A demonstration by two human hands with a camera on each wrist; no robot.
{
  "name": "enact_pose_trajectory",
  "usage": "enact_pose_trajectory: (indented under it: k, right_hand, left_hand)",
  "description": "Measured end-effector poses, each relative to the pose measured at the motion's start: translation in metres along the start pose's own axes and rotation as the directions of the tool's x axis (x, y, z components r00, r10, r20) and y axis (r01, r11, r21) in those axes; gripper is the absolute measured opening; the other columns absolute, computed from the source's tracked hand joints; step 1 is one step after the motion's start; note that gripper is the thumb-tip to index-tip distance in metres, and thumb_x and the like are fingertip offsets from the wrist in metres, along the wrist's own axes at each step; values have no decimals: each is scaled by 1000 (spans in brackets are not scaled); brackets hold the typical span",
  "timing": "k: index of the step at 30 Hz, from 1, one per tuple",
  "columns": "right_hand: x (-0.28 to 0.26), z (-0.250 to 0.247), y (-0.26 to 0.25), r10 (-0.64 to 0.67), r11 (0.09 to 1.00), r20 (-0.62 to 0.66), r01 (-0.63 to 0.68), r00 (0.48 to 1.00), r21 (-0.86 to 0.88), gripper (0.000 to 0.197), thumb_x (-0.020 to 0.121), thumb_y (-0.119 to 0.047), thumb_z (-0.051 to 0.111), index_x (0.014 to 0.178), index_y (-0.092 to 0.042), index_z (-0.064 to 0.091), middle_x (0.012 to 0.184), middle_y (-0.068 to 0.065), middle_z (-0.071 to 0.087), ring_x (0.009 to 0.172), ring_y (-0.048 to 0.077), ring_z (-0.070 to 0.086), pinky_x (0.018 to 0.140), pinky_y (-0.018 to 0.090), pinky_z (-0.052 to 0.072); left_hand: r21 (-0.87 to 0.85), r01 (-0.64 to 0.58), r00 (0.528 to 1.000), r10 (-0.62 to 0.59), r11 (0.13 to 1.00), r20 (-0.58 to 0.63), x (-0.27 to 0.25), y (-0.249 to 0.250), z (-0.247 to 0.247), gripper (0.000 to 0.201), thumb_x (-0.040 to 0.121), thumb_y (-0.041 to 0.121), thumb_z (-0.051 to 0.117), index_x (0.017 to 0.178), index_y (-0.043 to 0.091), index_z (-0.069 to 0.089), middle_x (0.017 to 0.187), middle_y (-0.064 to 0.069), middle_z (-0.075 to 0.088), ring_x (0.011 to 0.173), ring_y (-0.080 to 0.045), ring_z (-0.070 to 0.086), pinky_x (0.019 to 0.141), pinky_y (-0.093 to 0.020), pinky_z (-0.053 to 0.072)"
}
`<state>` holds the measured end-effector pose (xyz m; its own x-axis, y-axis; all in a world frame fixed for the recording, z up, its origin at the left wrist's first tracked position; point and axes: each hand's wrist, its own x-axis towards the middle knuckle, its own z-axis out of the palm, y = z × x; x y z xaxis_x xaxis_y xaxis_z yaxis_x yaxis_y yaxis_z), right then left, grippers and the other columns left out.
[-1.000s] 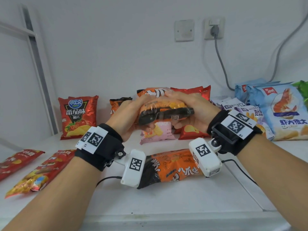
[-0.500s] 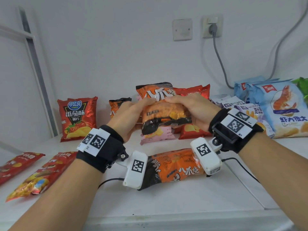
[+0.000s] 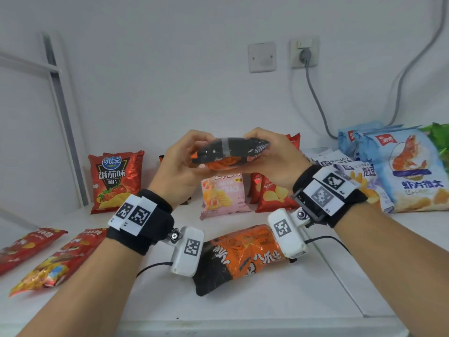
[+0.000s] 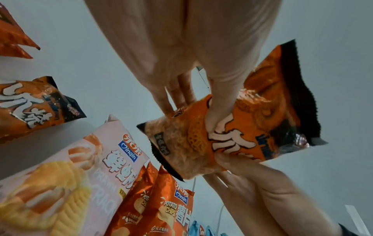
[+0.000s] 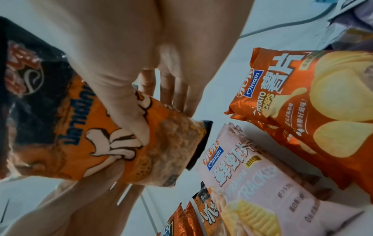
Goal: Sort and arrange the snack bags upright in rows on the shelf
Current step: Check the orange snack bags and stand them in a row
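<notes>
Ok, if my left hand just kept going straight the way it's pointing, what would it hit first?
Probably the orange and black snack bag that the left hand already grips. Past that, likely the bags standing against the back wall, though depth is unclear.

White wall (image 3: 170, 57), switch plate (image 3: 262, 57), plugged socket (image 3: 305, 53), grey cable (image 3: 315, 98).

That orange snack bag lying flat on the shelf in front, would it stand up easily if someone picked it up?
Probably light: the orange bag looks puffed with air. Likely soft and crinkly, since its foil is creased. It may tip over, as its black end looks narrow.
</notes>
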<state>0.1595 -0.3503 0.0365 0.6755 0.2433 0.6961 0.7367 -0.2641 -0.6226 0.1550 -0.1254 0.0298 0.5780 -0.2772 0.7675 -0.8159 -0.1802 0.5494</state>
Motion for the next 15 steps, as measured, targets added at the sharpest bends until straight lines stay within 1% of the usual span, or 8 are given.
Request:
enact_pose_trajectory:
  k: [1,3,6,7,9,11,13,15]
  right_hand:
    - [0,0,-1,-27,1000,-12,27,1000,-12,39,74,8,86,103,-8,64,93,-7,73,81,-5,69,74,14,54]
    - [0,-1,-3,-71,997,-21,70,997,-44,41,74,7,86,101,-13,62,96,-7,71,82,-7,67,75,13,53]
    - [0,3,-6,-119,991,-17,117,993,-68,41,76,6,86,102,-14,62,99,-7,71,85,-6,67,77,12,53]
    - [-1,5,-6,-127,990,-21,125,992,-63,40,76,5,86,104,-12,63,98,-8,71,85,-6,68,76,12,53]
    - [-2,12,-7,-141,989,-28,139,990,-51,39,76,1,88,107,-7,64,96,-10,72,86,-4,69,76,14,53]
    - [-1,18,-8,-130,990,3,130,991,-56,42,78,-2,88,112,-7,65,100,-8,74,93,0,71,82,18,54]
    - [1,24,-13,-94,993,71,99,993,-70,50,80,-4,87,124,-13,65,112,-6,76,106,6,71,92,27,56]
    - [7,30,-22,-96,987,120,110,988,-116,57,81,-17,89,131,-24,64,117,-11,75,110,3,70,97,28,55]
  left_hand:
    - [28,-17,1000,17,999,7,0,3,0,42,81,-10,79,114,1,57,106,-4,70,99,-5,67,81,-20,56]
    - [57,-44,999,43,997,18,-1,10,0,43,80,-11,79,115,-1,56,106,-2,67,95,2,66,78,-14,52]
    - [87,-61,998,59,994,17,-8,20,-3,43,80,-13,77,116,-5,54,104,-2,65,89,6,65,75,-13,52]
    - [99,-61,998,59,993,17,-10,23,-5,43,80,-13,77,116,-4,54,104,-3,66,89,4,65,75,-14,53]
    - [133,-58,998,57,989,12,-13,27,-12,40,83,-8,77,115,2,55,106,-6,68,94,-5,68,78,-18,56]
    - [149,-42,999,43,988,-2,-16,30,-21,36,86,-8,75,115,2,56,109,-10,70,97,-13,70,80,-22,58]
    - [163,-16,1000,16,986,-1,-18,31,-32,34,89,-9,72,119,0,58,112,-10,72,101,-14,72,84,-22,58]
    - [220,2,1000,0,976,-8,-16,30,-44,35,90,-4,74,122,5,63,114,-5,74,103,-12,71,85,-21,57]
